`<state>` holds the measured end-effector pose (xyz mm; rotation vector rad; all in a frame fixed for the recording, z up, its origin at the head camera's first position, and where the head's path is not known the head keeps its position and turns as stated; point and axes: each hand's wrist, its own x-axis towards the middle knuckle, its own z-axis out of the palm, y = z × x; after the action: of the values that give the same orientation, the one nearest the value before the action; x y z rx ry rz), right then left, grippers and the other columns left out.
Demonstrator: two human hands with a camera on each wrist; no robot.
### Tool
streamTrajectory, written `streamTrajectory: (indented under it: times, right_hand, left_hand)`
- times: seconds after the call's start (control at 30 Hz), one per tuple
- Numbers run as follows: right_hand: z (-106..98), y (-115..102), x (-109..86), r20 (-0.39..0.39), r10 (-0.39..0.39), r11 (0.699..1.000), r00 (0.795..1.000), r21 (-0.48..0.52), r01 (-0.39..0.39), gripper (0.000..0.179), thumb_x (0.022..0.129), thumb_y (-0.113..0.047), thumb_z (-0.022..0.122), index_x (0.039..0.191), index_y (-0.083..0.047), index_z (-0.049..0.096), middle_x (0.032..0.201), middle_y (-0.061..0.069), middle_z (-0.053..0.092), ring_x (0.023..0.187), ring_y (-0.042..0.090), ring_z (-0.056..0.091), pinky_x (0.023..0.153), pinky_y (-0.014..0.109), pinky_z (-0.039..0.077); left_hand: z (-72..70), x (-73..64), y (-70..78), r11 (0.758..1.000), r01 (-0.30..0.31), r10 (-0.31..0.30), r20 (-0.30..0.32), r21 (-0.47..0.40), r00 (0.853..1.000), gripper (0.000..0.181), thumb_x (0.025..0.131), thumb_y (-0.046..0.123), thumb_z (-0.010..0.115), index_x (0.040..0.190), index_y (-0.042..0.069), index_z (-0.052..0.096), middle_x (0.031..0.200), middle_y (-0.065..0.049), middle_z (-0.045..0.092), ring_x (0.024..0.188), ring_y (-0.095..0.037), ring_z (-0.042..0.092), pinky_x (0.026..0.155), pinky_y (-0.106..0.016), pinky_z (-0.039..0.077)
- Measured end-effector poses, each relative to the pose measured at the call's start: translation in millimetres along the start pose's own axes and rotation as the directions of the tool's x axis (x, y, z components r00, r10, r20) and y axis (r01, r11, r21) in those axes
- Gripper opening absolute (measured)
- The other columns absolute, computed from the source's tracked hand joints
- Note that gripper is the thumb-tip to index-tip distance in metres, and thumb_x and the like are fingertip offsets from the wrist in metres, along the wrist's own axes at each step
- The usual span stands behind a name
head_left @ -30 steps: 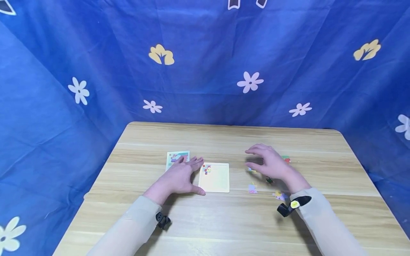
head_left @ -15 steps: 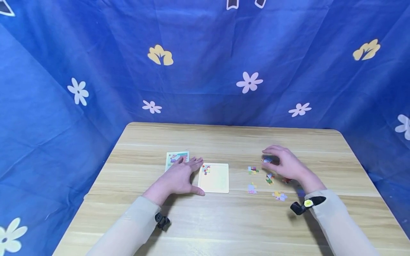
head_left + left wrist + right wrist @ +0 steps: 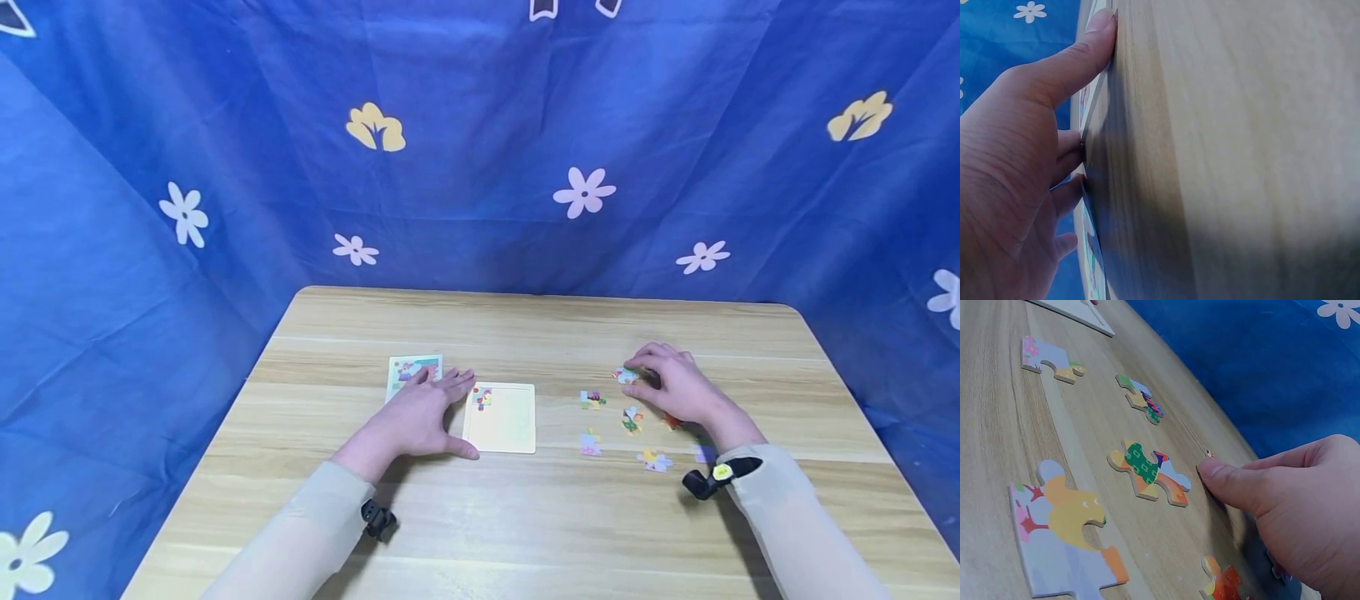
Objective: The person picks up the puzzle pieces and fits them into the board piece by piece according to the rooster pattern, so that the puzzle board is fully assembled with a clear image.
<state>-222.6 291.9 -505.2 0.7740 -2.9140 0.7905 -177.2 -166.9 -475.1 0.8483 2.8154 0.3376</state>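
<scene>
My left hand (image 3: pixel 422 421) lies with fingers spread along the left edge of a pale square puzzle tray (image 3: pixel 512 433), thumb near its lower left corner. One jigsaw piece (image 3: pixel 482 398) sits in the tray's upper left corner. At the back of a loose group of pieces, my right hand (image 3: pixel 678 390) pinches a light-blue jigsaw piece (image 3: pixel 624 376) between thumb and fingers. In the right wrist view the thumb (image 3: pixel 1213 472) covers most of that piece. A picture card (image 3: pixel 401 371) is partly hidden beneath the left fingers.
Several other jigsaw pieces lie to the right of the tray, among them a yellow bird piece (image 3: pixel 1072 519), a green-and-orange piece (image 3: pixel 1141 472) and a pink flower piece (image 3: pixel 1038 353). A blue curtain (image 3: pixel 480 217) hangs behind the wooden table (image 3: pixel 525 525).
My right hand has moved right and away from the tray, uncovering pieces, and its fingertips have come onto the light-blue jigsaw piece. The left hand has stayed in place.
</scene>
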Motion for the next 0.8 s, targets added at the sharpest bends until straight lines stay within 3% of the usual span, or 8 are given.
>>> streamTrajectory:
  times: [0.4,0.8]
  right_hand:
    - [0,-5,0.7,0.057,0.021,1.000,0.998,-0.014,-0.020,0.029,0.098,-0.024,0.079,0.122,-0.009,0.073,0.114,-0.002,0.066,0.104,0.022,0.062,0.091,0.048,0.032]
    - [4,-13,-3.8,0.015,-0.031,0.997,0.999,-0.066,0.032,0.021,0.102,-0.017,0.073,0.120,-0.008,0.064,0.114,0.002,0.064,0.104,0.024,0.061,0.097,0.057,0.034]
  left_hand:
    - [1.6,0.3,-0.8,1.000,-0.009,0.009,-0.003,0.021,1.000,0.124,0.069,0.085,0.077,0.162,0.010,0.045,0.168,-0.002,0.037,0.156,-0.027,0.031,0.128,-0.060,0.012]
    - [-0.7,1.5,-0.2,1.000,-0.004,0.004,0.009,0.019,1.000,0.123,0.070,0.083,0.079,0.162,0.010,0.044,0.169,-0.001,0.037,0.156,-0.027,0.030,0.128,-0.059,0.012]
